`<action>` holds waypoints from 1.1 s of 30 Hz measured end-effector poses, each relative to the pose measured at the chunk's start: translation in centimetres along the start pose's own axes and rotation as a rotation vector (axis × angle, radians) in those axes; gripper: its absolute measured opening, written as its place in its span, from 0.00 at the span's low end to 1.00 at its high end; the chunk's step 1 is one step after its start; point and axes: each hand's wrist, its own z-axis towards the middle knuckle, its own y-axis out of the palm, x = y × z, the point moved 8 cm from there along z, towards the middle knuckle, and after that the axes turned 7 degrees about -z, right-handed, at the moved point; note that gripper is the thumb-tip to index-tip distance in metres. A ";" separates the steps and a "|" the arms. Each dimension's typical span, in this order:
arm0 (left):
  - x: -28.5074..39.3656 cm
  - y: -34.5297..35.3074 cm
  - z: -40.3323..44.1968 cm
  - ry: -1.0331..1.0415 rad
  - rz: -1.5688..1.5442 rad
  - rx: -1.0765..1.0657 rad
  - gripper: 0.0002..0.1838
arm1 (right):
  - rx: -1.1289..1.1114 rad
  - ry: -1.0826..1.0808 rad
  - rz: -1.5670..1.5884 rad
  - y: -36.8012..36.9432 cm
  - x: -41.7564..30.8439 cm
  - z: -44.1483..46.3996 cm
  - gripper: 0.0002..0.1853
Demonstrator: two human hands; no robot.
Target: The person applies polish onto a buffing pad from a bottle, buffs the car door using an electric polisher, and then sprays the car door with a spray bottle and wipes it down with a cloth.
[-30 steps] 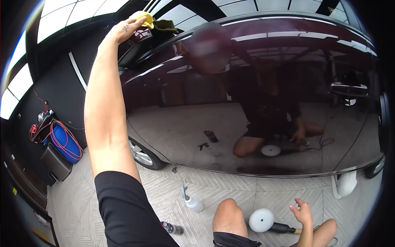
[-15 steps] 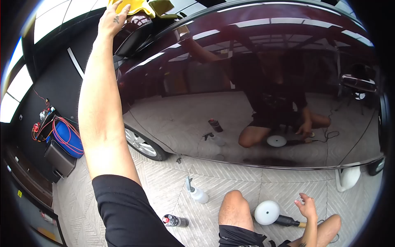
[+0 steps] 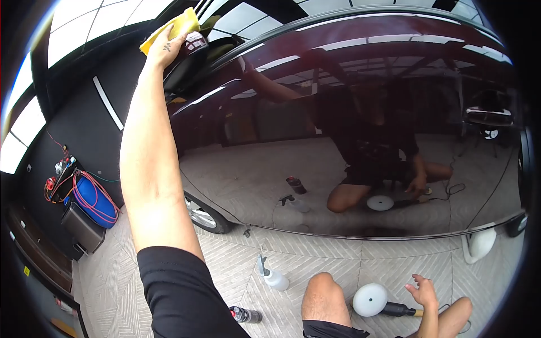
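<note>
My left arm stretches far up the frame. At its end my left hand [image 3: 164, 50] is closed on a yellow cloth [image 3: 185, 23], beside the side mirror [image 3: 195, 43] of a dark maroon car. Whether the cloth touches the mirror I cannot tell. The glossy car door [image 3: 293, 163] fills the middle of the view and reflects a seated person. Low on the right, my right hand [image 3: 424, 293] hangs with fingers spread, holding nothing. Just left of it, a polisher [image 3: 370, 299] with a round white pad lies on the floor.
On the patterned floor stand a white spray bottle [image 3: 276, 280] and a dark bottle [image 3: 248, 315], partly behind my sleeve. The front wheel [image 3: 204, 217] is beyond them. A blue barrel [image 3: 93, 200] with red hose and a dark bin [image 3: 81, 225] stand left.
My left hand has drawn slightly down and right with the yellow cloth, which now shows spread at a slant. The whole view has shifted a little. My right hand remains by the polisher.
</note>
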 end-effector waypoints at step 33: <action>-7.7 -17.8 -21.4 0.135 0.169 1.446 0.11 | -0.202 0.127 -0.191 0.2 4.7 0.1 0.30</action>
